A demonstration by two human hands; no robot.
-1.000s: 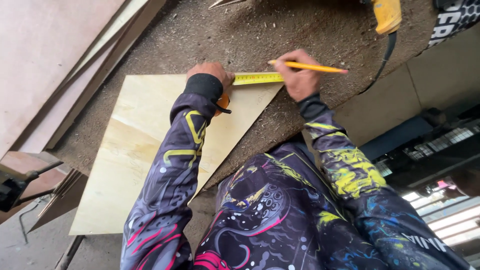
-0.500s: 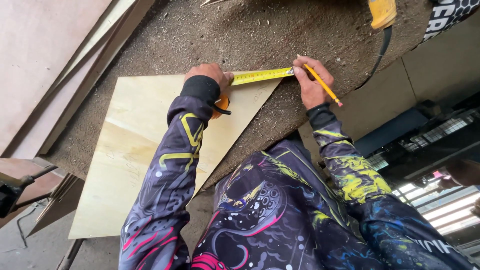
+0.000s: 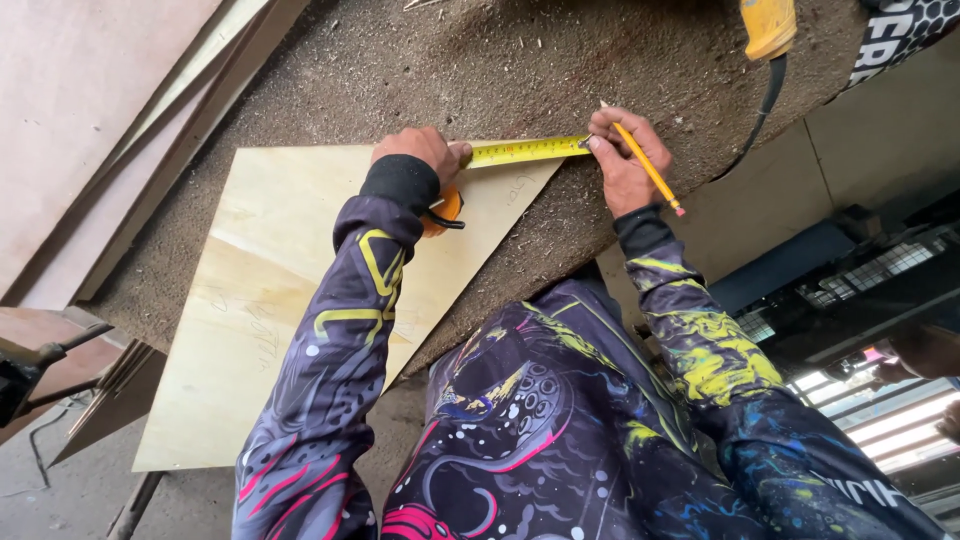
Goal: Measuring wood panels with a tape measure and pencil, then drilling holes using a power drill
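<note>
Left hand (image 3: 420, 150), centre-top of frame, is closed over an orange tape measure case (image 3: 447, 208), pressed on the pale plywood panel (image 3: 270, 300). Yellow tape blade (image 3: 528, 150) is run rightward along the panel's upper edge to the right hand (image 3: 625, 155). Blade tip is pinned by the right fingertips at the panel's corner; a yellow pencil (image 3: 648, 167) is gripped in the same hand, slanted toward lower right. Panel is laid on a sawdust-covered workbench (image 3: 500, 60). Yellow power tool (image 3: 768, 25) with cord is seen at upper right.
</note>
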